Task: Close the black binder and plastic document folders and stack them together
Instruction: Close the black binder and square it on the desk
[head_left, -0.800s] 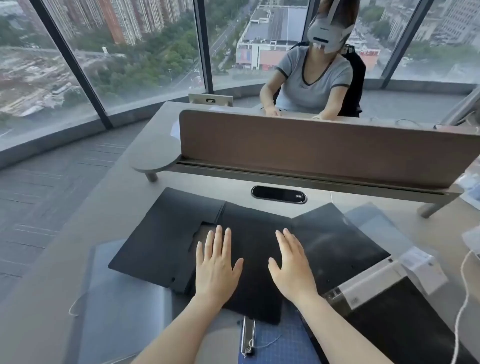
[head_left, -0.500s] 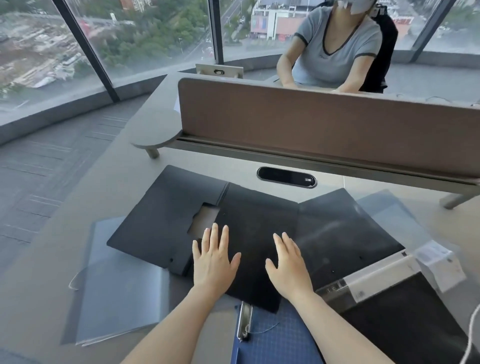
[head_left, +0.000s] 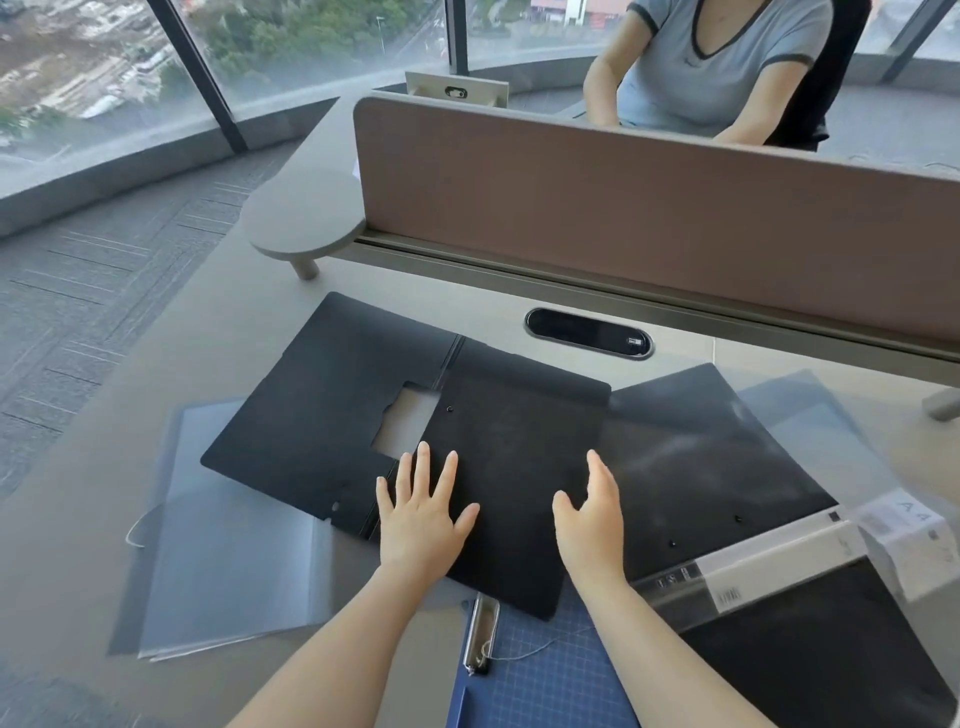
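Fingers (head_left: 423, 470) of the left hand (head_left: 420, 512) lie spread and flat on the black binder (head_left: 415, 415), near its spine; those of the right hand (head_left: 592, 519) are held loosely together and slightly curled, thumb out, resting on the same dark sheet and gripping nothing. Largest is the grey desk (head_left: 182, 332), with a brown divider panel (head_left: 649, 208) across its far side. On it the binder lies open and flat, a rectangular cut-out in its left cover. A frosted plastic folder (head_left: 223, 545) lies under its left edge, another clear folder (head_left: 810, 415) under its right. Near right, a dark folder (head_left: 810, 649) carries a white label strip (head_left: 748, 566) with a barcode, its print too small to read. A tag (head_left: 909, 540) beside it reads "A4". Smallest, a blue clipboard (head_left: 545, 675) with a metal clip sits at the near edge
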